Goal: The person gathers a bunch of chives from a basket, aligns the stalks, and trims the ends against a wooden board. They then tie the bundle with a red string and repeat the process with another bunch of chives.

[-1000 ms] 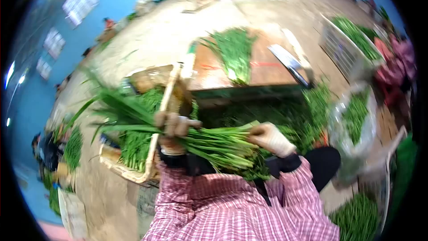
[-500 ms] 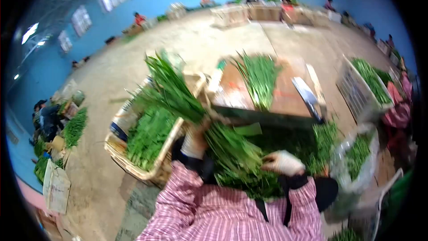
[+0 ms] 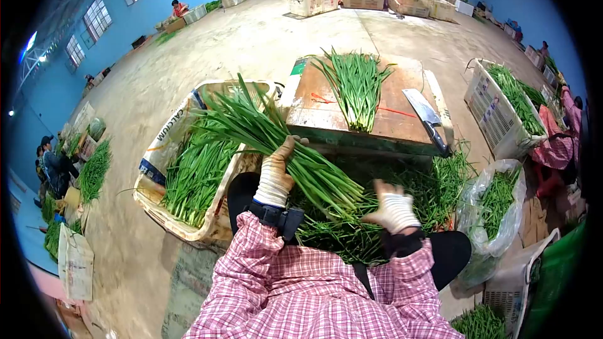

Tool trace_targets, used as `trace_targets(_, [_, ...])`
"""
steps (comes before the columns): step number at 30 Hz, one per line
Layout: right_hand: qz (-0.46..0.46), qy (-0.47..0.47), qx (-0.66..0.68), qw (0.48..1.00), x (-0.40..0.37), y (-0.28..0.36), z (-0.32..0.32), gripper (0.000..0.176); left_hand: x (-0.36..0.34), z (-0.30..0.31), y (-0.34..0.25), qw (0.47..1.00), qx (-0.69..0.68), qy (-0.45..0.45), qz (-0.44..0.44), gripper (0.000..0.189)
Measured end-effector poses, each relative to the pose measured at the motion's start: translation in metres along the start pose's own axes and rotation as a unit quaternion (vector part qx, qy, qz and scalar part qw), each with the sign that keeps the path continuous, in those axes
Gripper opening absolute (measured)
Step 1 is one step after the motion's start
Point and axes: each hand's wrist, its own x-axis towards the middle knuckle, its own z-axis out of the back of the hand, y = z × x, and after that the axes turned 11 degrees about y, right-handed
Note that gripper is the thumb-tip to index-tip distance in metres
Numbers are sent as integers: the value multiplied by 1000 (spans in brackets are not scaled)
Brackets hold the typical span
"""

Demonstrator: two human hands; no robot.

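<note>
My left hand (image 3: 276, 172), in a whitish glove with bare fingertips, is closed around a bunch of garlic chives (image 3: 323, 179). The leaves fan out to the upper left and the pale stem ends point down to the right. My right hand (image 3: 394, 209) is by those stem ends, fingers spread, slightly blurred and holding nothing. Beneath both hands lies a heap of loose chives (image 3: 342, 242) at my lap. In front, another bunch (image 3: 358, 88) lies on a wooden board (image 3: 402, 97), over red ties (image 3: 396, 112). A cleaver (image 3: 422, 108) rests at the board's right side.
To the left stands a crate (image 3: 213, 229) of chives with a printed sack (image 3: 166, 132) in it. A plastic bag (image 3: 468, 213) of greens and a white crate (image 3: 496, 119) are at the right. Other people sit along the far walls, one person (image 3: 55, 166) at far left.
My right hand has drawn slightly up from the stem ends, and its fingers have spread. My left hand still grips the bunch, now a little higher. The camera view has shifted slightly.
</note>
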Motion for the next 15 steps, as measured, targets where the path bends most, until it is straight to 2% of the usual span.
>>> trace_targets(1, [-64, 7, 13, 998, -2, -21, -3, 104, 1, 7, -2, 1000, 8, -5, 2, 17])
trace_targets(2, [19, -83, 62, 994, 7, -47, -8, 98, 4, 12, 0, 1000, 11, 5, -4, 18])
trace_targets(3, [91, -194, 172, 961, 11, -54, -8, 98, -2, 0, 0, 1000, -10, -13, 3, 20])
trace_targets(5, [156, -241, 280, 916, -4, -20, 37, 103, -2, -4, 6, 1000, -9, 4, 19, 21])
trace_targets(7, [254, -233, 327, 880, 11, -6, 43, 107, 2, -6, 16, 998, -32, 23, 49, 20])
trace_targets(9, [270, -145, 342, 888, 42, -2, 17, 117, 0, -10, 18, 998, -35, 31, 53, 20])
trace_targets(11, [240, -35, 314, 918, 32, 18, 10, 128, 0, -14, 21, 998, -38, 29, 46, 18])
trace_targets(13, [208, 2, 258, 944, 15, 41, 2, 137, 4, -9, 25, 999, -5, -16, 49, 17])
trace_targets(14, [162, -22, 174, 971, 4, 55, 0, 133, 5, -8, 30, 998, -16, -37, 50, 15])
trace_targets(15, [149, -65, 155, 974, 4, 56, -13, 134, 4, -9, 33, 996, -28, -57, 60, 16])
